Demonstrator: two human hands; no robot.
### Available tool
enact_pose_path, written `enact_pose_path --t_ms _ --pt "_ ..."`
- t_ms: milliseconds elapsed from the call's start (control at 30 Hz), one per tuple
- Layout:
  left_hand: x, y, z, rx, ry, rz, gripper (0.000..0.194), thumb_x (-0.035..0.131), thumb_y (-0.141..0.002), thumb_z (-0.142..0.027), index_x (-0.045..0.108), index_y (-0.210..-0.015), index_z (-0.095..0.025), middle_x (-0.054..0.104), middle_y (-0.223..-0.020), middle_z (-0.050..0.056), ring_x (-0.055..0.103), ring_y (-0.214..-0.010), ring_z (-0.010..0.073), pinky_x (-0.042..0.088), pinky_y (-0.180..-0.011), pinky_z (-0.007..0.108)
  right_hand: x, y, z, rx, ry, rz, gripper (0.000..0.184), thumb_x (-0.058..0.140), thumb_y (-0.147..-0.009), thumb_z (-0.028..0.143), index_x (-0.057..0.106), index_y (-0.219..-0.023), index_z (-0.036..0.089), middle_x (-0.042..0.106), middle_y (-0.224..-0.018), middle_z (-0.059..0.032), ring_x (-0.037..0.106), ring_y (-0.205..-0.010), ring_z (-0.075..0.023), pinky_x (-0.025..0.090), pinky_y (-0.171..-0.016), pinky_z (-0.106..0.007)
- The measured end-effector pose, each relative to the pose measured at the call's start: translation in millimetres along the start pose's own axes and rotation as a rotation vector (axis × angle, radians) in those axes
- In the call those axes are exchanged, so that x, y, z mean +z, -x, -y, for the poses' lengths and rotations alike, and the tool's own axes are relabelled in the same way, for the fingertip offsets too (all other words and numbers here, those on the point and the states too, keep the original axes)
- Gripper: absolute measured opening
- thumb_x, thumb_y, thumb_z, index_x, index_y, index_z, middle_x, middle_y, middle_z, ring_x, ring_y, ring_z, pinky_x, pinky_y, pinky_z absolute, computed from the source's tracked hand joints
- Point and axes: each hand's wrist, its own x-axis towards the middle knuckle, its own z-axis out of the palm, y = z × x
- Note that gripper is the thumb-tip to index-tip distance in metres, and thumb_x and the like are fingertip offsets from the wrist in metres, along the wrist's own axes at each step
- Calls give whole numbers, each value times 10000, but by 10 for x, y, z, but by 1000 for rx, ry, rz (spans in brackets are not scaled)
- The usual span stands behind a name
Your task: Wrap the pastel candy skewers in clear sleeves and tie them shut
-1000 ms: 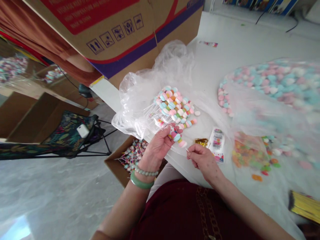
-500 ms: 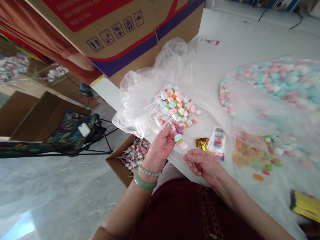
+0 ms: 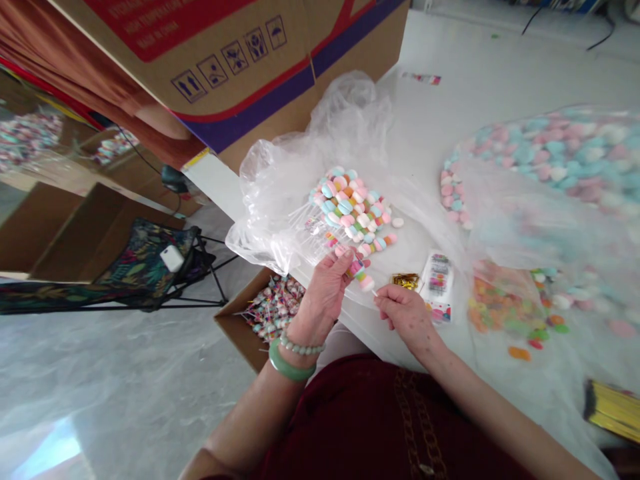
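Note:
My left hand (image 3: 326, 287), with a bead bracelet and a green bangle at the wrist, is closed round a marshmallow candy skewer (image 3: 367, 283) inside what looks like a printed clear wrapper. The thumb and fingers of my right hand (image 3: 406, 312) pinch the skewer's thin white stick below the last marshmallow. Just beyond my left hand lies a heap of similar candy skewers (image 3: 350, 203), sticks pointing left, on clear plastic. Gold twist ties (image 3: 405, 281) and a stack of printed clear wrappers (image 3: 438, 279) lie beyond my right hand.
A big cardboard carton (image 3: 295, 100) stands at the back left. On the right are a large bag of marshmallows (image 3: 555, 153), gummy candies (image 3: 500, 293) and a gold bundle (image 3: 613, 408). Below the table edge, an open box (image 3: 240, 340) holds wrapped skewers, near a folding chair (image 3: 145, 257).
My right hand has turned so its back faces up, still pinching the stick. My left hand has rolled slightly, and the wrapper covers more of the candies. The view has shifted a little.

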Motion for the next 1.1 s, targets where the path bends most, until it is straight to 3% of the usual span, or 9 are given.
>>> enact_pose_path --t_ms 200,333,400,533,733,900,1100 --pt "25 20 21 -41 25 51 154 709 -765 -275 676 -822 -136 694 -796 32 672 -748 160 549 -784 302 81 -24 139 -81 -102 56 191 541 -776 341 584 -651 204 527 -538 47 410 -433 -89 318 -452 -233" --pt "-23 13 -112 -135 51 107 125 687 -780 -200 680 -892 -145 710 -900 56 677 -833 188 546 -848 348 53 -33 172 -112 -166 77 195 559 -793 355 586 -673 204 521 -547 50 395 -443 -87 297 -447 -230" --pt "-73 -15 -214 -134 81 153 223 698 -759 -148 672 -980 -161 709 -974 56 673 -894 190 533 -879 346 31 -37 170 -91 -177 81 182 579 -784 354 601 -688 202 517 -540 50 386 -443 -87 281 -441 -230" --pt "-152 -112 -350 -122 190 224 293 688 -798 -270 644 -1071 -173 700 -1033 71 663 -978 237 516 -916 417 8 -48 162 -70 -190 82 156 609 -756 343 628 -703 197 499 -517 53 360 -445 -87 247 -438 -232" --pt "-12 -138 -180 3 224 113 143 617 -862 -273 645 -921 -146 687 -790 36 689 -815 192 526 -894 398 51 -61 218 -22 -301 84 168 632 -717 340 601 -652 188 484 -490 58 299 -438 -75 182 -436 -235" --pt "120 -38 -25 -14 255 153 158 604 -874 -287 636 -851 -134 677 -795 30 671 -756 158 544 -840 356 113 -69 322 -22 -409 95 175 625 -712 341 580 -642 187 466 -476 70 259 -419 -64 170 -435 -235" --pt "65 7 -46 -15 191 149 191 679 -815 -319 642 -876 -142 675 -839 31 663 -803 168 540 -833 348 66 -97 214 -39 -318 58 180 613 -725 346 578 -639 191 476 -490 68 276 -427 -72 196 -442 -235"
